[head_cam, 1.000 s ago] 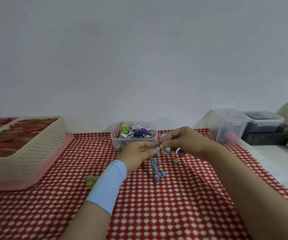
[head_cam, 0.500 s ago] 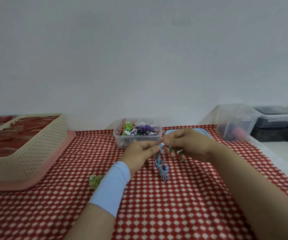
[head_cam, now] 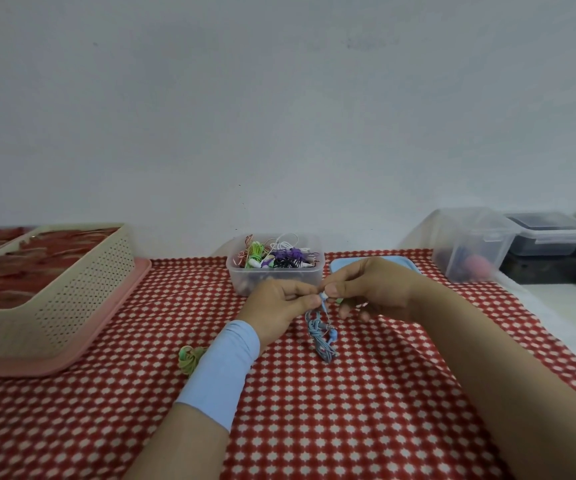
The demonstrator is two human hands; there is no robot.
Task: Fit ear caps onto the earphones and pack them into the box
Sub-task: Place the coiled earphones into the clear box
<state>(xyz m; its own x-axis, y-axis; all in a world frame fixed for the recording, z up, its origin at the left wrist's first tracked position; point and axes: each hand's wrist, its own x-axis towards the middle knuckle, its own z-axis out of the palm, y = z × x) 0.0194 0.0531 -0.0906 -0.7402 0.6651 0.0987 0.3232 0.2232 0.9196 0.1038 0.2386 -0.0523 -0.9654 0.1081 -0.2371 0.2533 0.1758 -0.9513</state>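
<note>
A clear tub [head_cam: 274, 277] stands at the back of the bench [head_cam: 348, 427], close to the wall [head_cam: 279, 116]. It is open and filled with tangled earphones in green, white, purple and black. Just right of the tub lies a blue lid [head_cam: 380, 263], flat, partly hidden by the right hand [head_cam: 380, 292]. Far right of the tub is a clear bin [head_cam: 470, 244] with blurred dark and pink things inside; touching or just beside it is a dark box [head_cam: 549, 237] with a clear lid. Far left of the tub, a beige basket [head_cam: 72, 299] with a perforated wall sits in a pink tray [head_cam: 120, 306]; what it holds I cannot tell.

In front of the tub, both hands meet above the red checked cloth [head_cam: 141, 410]. The left hand [head_cam: 279, 306], with a light blue sleeve [head_cam: 220, 372] at the wrist, has its grip closed on one bud of the blue earphones [head_cam: 321, 336]. The right grip pinches the same bud end with thumb and forefinger; if a cap is between them, it is too small to see. The coiled cable hangs down from the bud to the cloth.

Left and in front of the tub, a green earphone bundle [head_cam: 189, 355] lies beside the sleeve. The near part of the cloth, in front of the tub, carries only the forearms.
</note>
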